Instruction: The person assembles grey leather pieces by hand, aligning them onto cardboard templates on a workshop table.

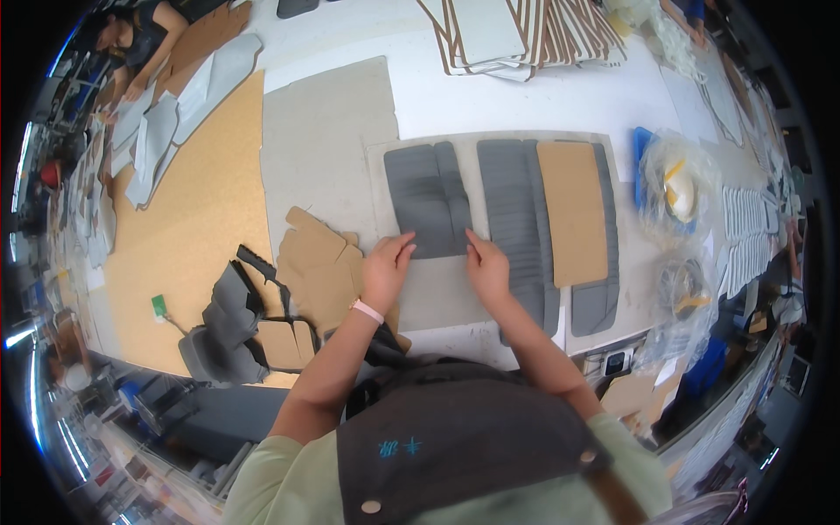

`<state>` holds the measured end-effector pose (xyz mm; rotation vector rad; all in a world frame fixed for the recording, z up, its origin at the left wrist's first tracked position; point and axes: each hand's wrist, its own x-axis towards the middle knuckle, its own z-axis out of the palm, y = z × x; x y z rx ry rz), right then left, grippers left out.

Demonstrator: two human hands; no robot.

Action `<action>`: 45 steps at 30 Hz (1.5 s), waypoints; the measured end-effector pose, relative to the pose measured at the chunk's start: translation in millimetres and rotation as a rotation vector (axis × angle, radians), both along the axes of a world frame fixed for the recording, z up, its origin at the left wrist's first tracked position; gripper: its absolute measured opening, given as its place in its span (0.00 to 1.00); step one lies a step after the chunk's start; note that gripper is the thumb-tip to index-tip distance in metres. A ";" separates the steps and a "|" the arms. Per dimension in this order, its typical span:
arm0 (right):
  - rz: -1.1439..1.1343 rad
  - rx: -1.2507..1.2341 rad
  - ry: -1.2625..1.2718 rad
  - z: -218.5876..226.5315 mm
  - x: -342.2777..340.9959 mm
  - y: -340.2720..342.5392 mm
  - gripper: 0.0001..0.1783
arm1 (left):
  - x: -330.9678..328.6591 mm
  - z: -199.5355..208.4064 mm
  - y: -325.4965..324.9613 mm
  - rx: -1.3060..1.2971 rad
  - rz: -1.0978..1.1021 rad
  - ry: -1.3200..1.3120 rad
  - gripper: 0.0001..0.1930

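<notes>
A dark grey fabric panel [424, 197] with a lengthwise seam lies on a grey board in front of me. At its near left corner, my left hand [388, 271] has its fingers closed on the edge. My right hand [486, 267] grips the near right side in the same way, with the index finger against the edge. Beside it on the right lies a longer ribbed grey panel [516, 236]. A tan cardboard piece [573, 214] rests on top of another grey panel [595, 306].
Left of my hands are tan cardboard pieces [319, 254] and dark scraps [229, 319]. Plastic-wrapped rolls [682, 188] stand at right near a blue tray [641, 144]. Stacked white panels with brown edges [490, 35] lie at the back. Another person [144, 44] works at far left.
</notes>
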<state>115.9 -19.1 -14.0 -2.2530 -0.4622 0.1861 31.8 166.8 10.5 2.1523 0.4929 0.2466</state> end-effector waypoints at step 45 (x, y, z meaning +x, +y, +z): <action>0.334 -0.318 -0.334 -1.5 20.0 46.9 0.25 | 34.9 -22.7 50.6 0.495 -0.318 -0.027 0.18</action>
